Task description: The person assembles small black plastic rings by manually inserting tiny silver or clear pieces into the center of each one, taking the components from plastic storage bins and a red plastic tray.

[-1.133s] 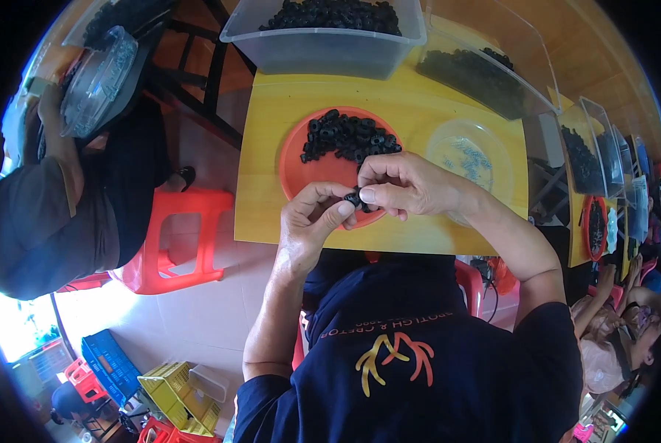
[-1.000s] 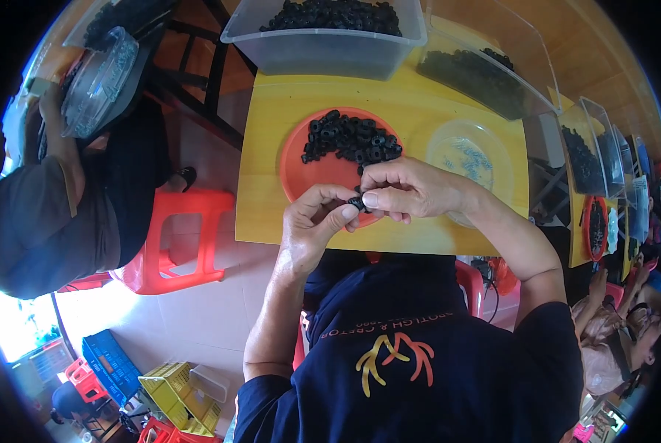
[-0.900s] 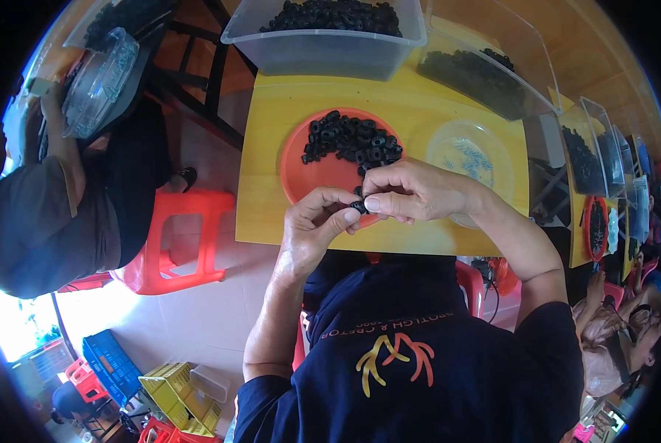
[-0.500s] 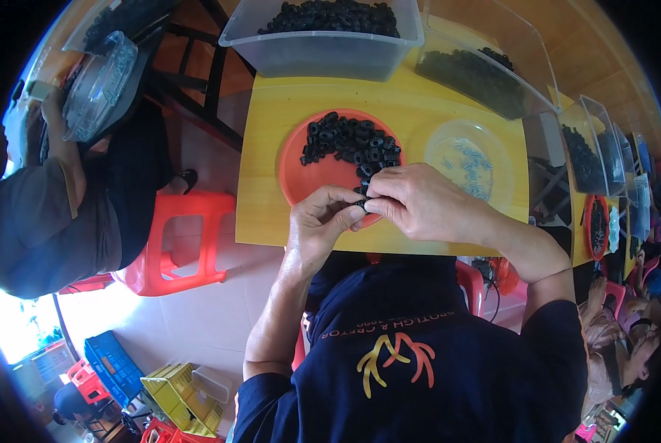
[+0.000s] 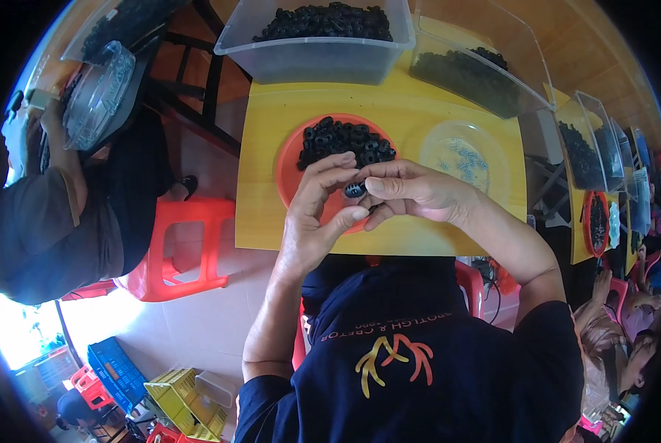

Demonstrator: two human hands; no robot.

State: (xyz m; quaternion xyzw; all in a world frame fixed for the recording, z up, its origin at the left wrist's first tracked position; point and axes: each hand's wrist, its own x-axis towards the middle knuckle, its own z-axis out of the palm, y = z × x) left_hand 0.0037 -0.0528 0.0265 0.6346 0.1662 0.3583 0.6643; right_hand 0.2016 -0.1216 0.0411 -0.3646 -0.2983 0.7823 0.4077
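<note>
A small black ring-like part (image 5: 355, 190) with pale metallic marks on its face is pinched between the thumb and fingers of my right hand (image 5: 412, 190). Close on its left is my left hand (image 5: 317, 203), thumb and fingers spread around the part without gripping it. Both hands hover over the near side of a red round tray (image 5: 289, 181). A heap of similar black parts (image 5: 345, 139) covers the tray's far side. To the right, a clear round dish (image 5: 437, 135) holds many tiny silvery pieces (image 5: 463, 161).
A translucent bin (image 5: 323, 63) of black parts stands at the far edge of the yellow table (image 5: 260, 221), with a clear bin (image 5: 485, 88) to its right. At left, another person (image 5: 57, 221) sits by a red stool (image 5: 197, 244). Crates (image 5: 186, 406) lie on the floor.
My left thumb and fingers have opened away from the black part. My right hand has turned, keeping it pinched and showing its marked face. The view has shifted slightly.
</note>
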